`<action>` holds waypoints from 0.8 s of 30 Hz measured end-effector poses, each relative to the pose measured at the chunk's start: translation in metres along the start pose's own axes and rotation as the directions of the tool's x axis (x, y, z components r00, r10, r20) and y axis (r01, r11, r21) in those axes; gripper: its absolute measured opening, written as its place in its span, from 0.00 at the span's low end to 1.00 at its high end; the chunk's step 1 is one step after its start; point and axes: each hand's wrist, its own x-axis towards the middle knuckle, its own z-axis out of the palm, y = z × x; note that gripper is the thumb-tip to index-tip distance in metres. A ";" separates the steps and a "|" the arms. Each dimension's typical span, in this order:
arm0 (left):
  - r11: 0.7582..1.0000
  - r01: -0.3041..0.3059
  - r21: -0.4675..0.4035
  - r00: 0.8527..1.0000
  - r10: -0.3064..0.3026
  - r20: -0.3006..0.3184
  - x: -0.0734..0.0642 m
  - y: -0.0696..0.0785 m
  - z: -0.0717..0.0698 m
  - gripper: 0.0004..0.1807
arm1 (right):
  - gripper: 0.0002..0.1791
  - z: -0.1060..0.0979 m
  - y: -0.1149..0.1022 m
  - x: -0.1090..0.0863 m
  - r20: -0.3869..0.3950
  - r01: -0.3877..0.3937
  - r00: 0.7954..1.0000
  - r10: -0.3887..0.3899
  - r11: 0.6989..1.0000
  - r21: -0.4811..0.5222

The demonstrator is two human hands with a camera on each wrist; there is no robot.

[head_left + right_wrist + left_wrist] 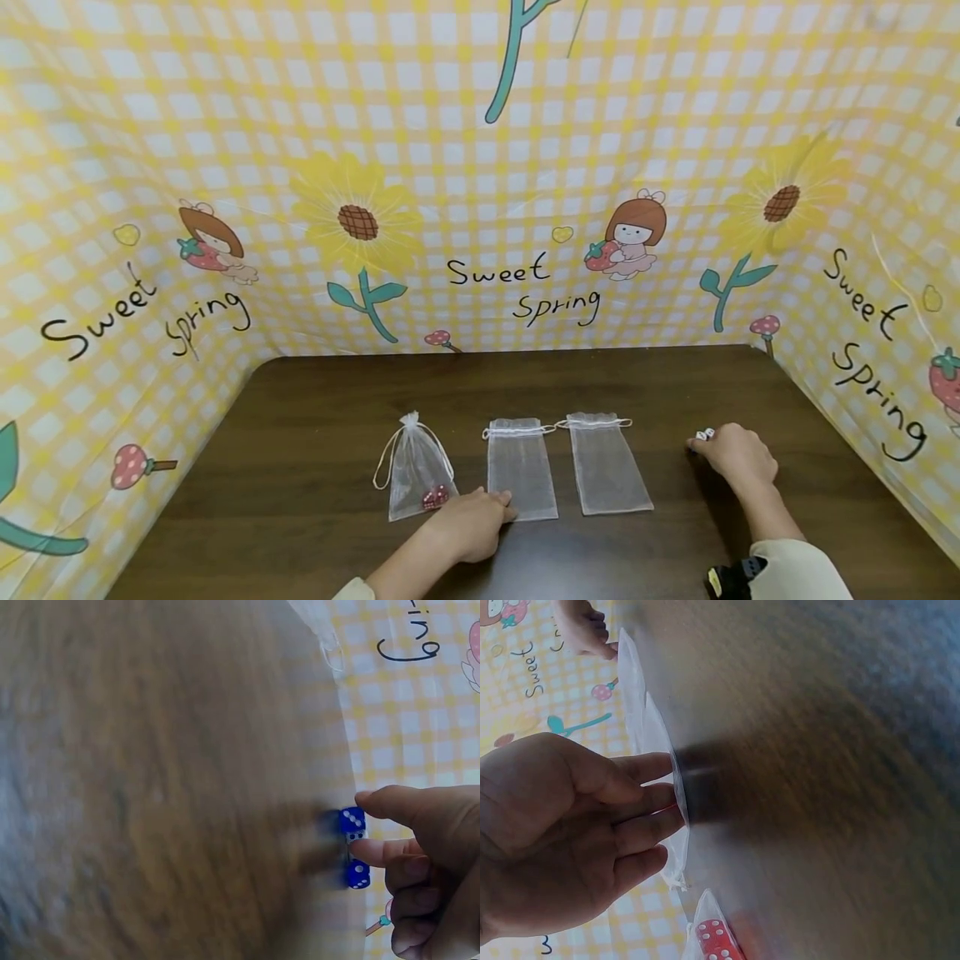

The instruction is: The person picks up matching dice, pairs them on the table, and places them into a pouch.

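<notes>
Here at the fingers of my right hand [738, 457]: thumb and forefinger stand apart by the blue dice [358, 875] on the surface [337, 392], the rest tucked under, and I can't tell if they're pinching yet. Fingers of my left hand [471, 523]: loosely spread, tips on the lower corner of the middle bag [522, 467], no grip on it.

So what might spoil this? If I squeeze off-centre, the hard, smooth cubes could squirt apart, since they sit packed close with a paler piece half hidden between. My left tips could drag the middle bag askew, it's so light and limp; its cord reaches the cord of the right bag [611, 471], so a tug there might carry both.

Further out, textures! Both those bags lie flat, sheer white mesh, long rectangles with cord at the top. The left bag [412, 467] has its neck gathered and cord looped, red dice [435, 498] with white pips glowing through, all on glossy dark wood grain.
</notes>
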 end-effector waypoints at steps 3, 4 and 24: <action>1.000 0.015 -0.015 1.000 -0.015 0.003 0.001 0.000 0.001 0.22 | 0.22 0.000 -0.001 -0.001 0.011 0.006 1.000 -0.006 1.000 -0.004; 1.000 0.019 -0.017 1.000 -0.019 0.005 0.001 0.000 0.001 0.22 | 0.21 -0.001 -0.002 -0.002 0.017 0.010 1.000 -0.010 1.000 -0.008; 0.996 0.031 -0.085 0.999 -0.028 0.027 0.000 -0.004 0.000 0.21 | 0.06 0.009 -0.098 -0.090 -0.076 0.615 0.782 -0.619 0.785 -0.069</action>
